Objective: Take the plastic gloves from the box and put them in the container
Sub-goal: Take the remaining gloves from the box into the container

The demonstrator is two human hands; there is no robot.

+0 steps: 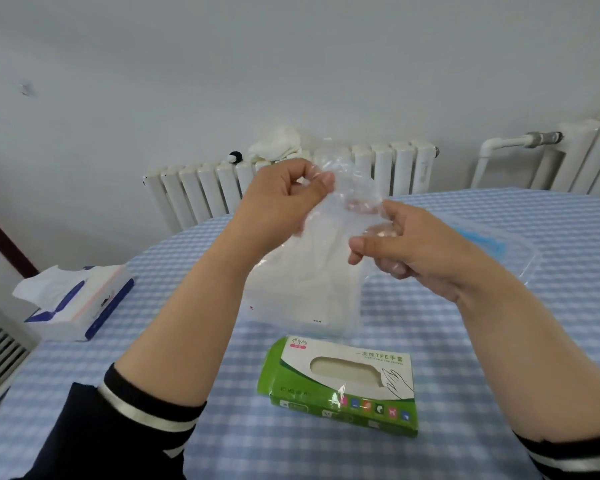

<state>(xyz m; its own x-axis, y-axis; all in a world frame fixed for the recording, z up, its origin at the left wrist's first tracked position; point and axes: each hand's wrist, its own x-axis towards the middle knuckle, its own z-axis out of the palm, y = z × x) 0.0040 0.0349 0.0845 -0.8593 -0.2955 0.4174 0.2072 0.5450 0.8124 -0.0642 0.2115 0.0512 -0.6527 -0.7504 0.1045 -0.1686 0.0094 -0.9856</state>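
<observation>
Now both hands are up at centre frame: the left hand [284, 199] pinches a clear plastic glove [326, 244] by its top edge, the right hand [406, 247] grips it lower right. The green box [340, 386] lies below on the checked table [465, 341]; the clear container [506, 244] sits right of the hands.

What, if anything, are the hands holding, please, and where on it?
Both the left hand and right hand pinch the top edge of a clear plastic glove.
</observation>
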